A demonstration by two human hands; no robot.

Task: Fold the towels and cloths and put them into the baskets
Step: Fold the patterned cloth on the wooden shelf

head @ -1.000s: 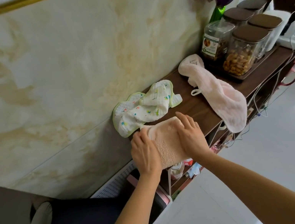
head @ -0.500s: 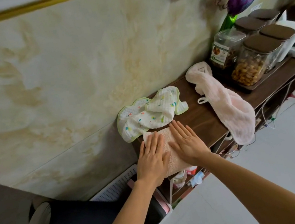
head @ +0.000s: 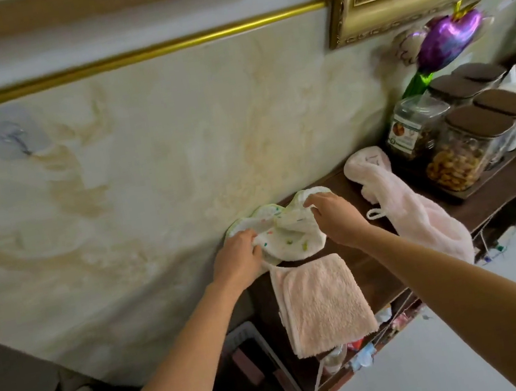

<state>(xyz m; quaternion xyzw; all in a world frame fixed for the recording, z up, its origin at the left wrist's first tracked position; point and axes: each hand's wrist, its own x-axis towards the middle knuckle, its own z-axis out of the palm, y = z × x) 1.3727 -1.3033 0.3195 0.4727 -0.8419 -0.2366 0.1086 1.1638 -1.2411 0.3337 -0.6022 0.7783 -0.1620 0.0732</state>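
Gripping the white printed cloth (head: 285, 235) at its left edge, the left hand (head: 238, 258) pinches a bunched fold; the cloth lies crumpled on the dark wooden shelf (head: 360, 267), against the wall; the right hand (head: 333, 216) grasps its right edge; just in front of the cloth sits the folded peach towel (head: 326, 303); right of the cloth drapes an unfolded pink towel (head: 413, 213). Judging the step, lifting and shaking the cloth flat before matching corners should give a neat fold.
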